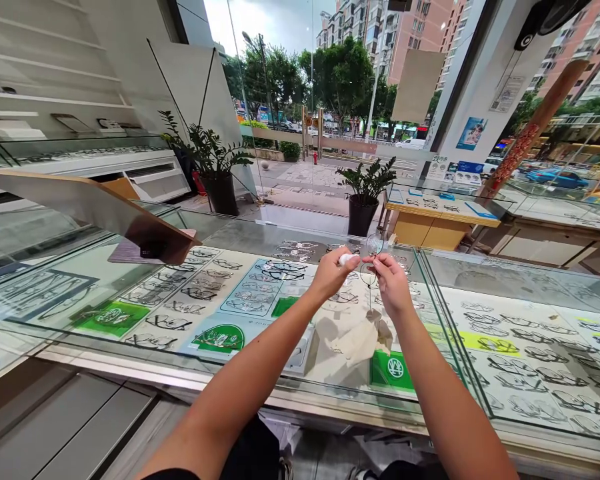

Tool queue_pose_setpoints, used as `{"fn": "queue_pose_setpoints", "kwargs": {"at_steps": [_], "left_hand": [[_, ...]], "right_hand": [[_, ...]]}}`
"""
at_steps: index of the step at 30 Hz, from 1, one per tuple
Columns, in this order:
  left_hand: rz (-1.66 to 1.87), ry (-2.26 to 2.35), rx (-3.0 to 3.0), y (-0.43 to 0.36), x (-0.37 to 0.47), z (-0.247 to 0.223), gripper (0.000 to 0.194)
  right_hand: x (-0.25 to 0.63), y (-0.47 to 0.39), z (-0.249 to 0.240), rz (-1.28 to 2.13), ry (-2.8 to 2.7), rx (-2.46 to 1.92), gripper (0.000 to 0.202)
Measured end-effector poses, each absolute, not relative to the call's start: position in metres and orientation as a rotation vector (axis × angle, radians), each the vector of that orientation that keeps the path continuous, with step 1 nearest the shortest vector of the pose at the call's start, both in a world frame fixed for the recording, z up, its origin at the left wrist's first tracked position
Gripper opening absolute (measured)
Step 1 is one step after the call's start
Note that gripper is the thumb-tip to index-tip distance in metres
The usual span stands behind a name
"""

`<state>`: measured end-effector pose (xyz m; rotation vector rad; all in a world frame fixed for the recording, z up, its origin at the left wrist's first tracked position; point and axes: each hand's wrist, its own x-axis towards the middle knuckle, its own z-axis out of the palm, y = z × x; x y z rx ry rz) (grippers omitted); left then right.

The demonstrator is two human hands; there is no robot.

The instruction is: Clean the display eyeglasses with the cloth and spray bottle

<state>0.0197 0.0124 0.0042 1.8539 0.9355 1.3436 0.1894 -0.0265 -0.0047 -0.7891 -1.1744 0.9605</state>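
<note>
Above the glass counter, my right hand (394, 287) pinches a pair of thin, round-rimmed eyeglasses (369, 285), turned so that one lens is above the other. Close beside it on the left, my left hand (333, 272) is closed around a small white object (346, 259), whose kind I cannot make out. Its fingertips reach the middle of the eyeglasses, but whether they touch is unclear. Below the hands, a crumpled beige cloth (360, 340) lies on the counter.
Under the glass stand rows of eyeglasses (167, 323) and green display cards (393, 369). A wooden-edged stand (105, 207) juts over the counter at left. Potted plants (363, 183) stand beyond, before large windows. Another case (540, 347) adjoins at right.
</note>
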Motion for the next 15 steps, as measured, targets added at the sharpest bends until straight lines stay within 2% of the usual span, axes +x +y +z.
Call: {"fn": "queue_pose_setpoints", "kwargs": {"at_steps": [9,12,15], "left_hand": [[1.272,0.897,2.03,0.005,0.027,0.008,0.047],[1.369,0.932,1.874,0.006,0.01,0.019,0.047],[1.54,1.117,1.821,0.014,-0.025,0.022,0.035]], "right_hand": [[0.193,-0.027,0.003,1.009,-1.084,-0.76,0.02],[0.197,-0.024,0.002,0.995,-1.068,-0.754,0.021],[0.202,-0.02,0.001,1.023,-1.032,-0.727,0.022]]}}
